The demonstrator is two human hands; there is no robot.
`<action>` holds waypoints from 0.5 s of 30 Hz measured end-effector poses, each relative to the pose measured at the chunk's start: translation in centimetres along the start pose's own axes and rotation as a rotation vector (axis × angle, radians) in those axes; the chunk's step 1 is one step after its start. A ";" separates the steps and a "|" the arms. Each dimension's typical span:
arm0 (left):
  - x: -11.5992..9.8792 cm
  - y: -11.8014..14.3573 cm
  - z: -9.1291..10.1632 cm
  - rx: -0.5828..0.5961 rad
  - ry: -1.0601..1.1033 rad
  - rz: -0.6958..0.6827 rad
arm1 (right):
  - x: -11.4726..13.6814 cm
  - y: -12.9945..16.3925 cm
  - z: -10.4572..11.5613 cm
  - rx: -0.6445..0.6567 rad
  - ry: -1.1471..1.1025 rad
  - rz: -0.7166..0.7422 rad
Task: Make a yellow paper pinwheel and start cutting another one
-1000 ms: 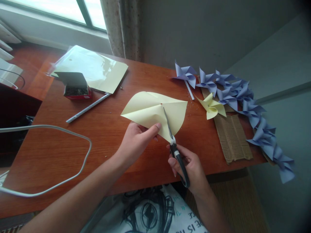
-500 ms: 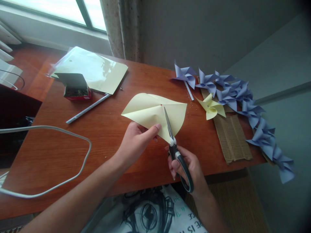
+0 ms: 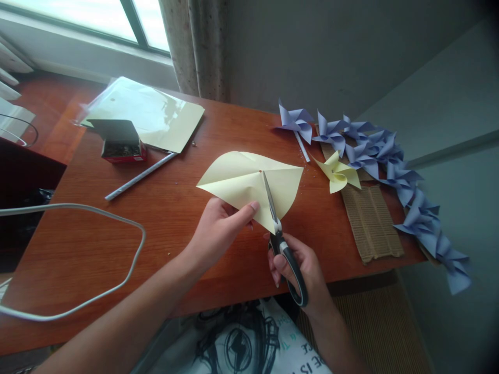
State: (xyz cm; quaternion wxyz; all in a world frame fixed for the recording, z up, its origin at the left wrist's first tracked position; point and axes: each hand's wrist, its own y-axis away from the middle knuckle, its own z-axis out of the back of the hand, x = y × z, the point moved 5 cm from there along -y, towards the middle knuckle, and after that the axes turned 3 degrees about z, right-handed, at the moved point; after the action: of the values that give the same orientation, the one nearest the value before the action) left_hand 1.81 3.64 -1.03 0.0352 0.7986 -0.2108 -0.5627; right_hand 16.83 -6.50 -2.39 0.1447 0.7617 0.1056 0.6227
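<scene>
Yellow sheet (image 3: 241, 182): folded, lifted just above the mid-table (image 3: 187, 228), one corner pointing to 6 o'clock.
Scissors (image 3: 277, 228): blades laid along the crease from that corner, tips near the sheet's centre; they look closed or nearly so.
Your left hand (image 3: 218, 234): thumb and fingers pinch the sheet's lower edge, at 9 o'clock of the blades.
Your right hand (image 3: 300, 267): fingers wrapped through the black handles, closed on them.
Step in hand: by the look of it, a diagonal cut towards the centre.
Next move: stop short of the centre; your thumb sits just beside the blades.
Edges: table front lies at 6 o'clock, under your wrists.
Open room: bare wood at 9 o'clock, before the white cable (image 3: 78, 259); yellow pinwheel (image 3: 338, 174) and blue pinwheels (image 3: 390, 156) crowd 3 o'clock.
</scene>
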 end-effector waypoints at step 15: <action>0.1 0.1 -0.3 0.038 0.006 0.010 | 0.0 -0.3 -0.1 -0.009 0.009 0.020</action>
State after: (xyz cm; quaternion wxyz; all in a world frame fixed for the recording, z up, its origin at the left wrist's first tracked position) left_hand 2.04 3.47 -0.94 0.0235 0.7998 -0.2251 -0.5559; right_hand 16.72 -6.18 -2.53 0.1413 0.7594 0.0958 0.6279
